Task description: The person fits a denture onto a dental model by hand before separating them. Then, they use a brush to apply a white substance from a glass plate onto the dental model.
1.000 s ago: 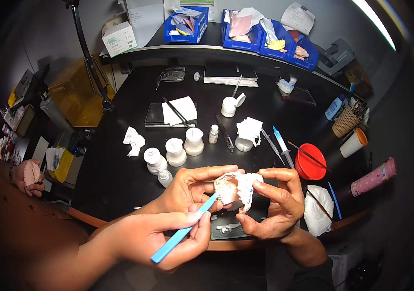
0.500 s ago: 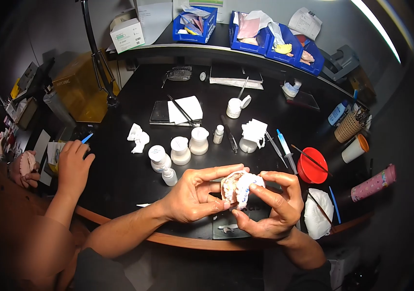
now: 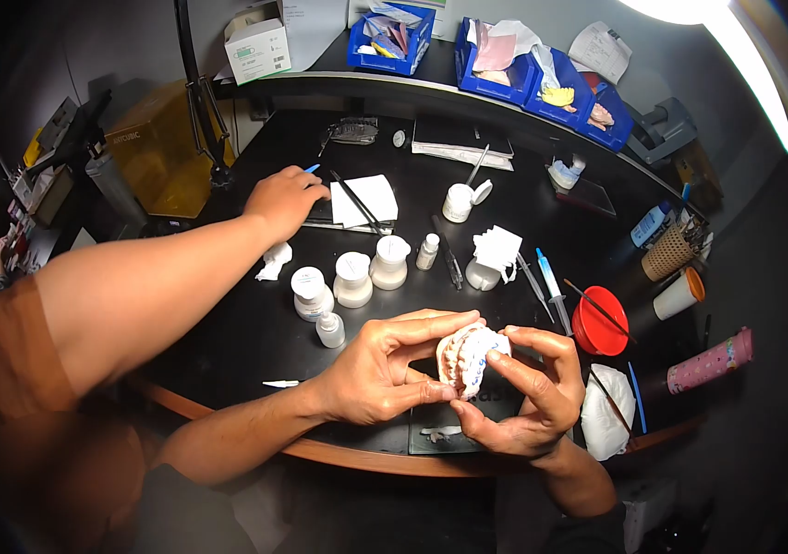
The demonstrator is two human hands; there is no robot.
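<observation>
Two plaster dental casts are held over the near edge of the desk with their teeth facing each other. My left hand [image 3: 366,377] grips the left dental cast [image 3: 448,355] between thumb and fingers. In my right hand [image 3: 542,388] is the right dental cast [image 3: 486,346], which has blue writing on it. The casts look close together or touching along the teeth; exact contact cannot be made out. Beneath them lies a glass slab [image 3: 426,443] with a whitish smear. A small dropper bottle [image 3: 330,331] stands beyond my left hand.
A co-worker's hand [image 3: 288,198] reaches in from the left beside a white paper pad [image 3: 366,198]. Several white jars [image 3: 353,282] stand mid-desk. At right are a red bowl [image 3: 597,323], a syringe [image 3: 553,286] and a wad of tissue [image 3: 608,415]. Blue bins [image 3: 394,46] line the shelf.
The two casts have come closer together, narrowing the gap between them. The co-worker's arm has stretched across the desk from the left, up to the paper pad. The view has shifted slightly.
</observation>
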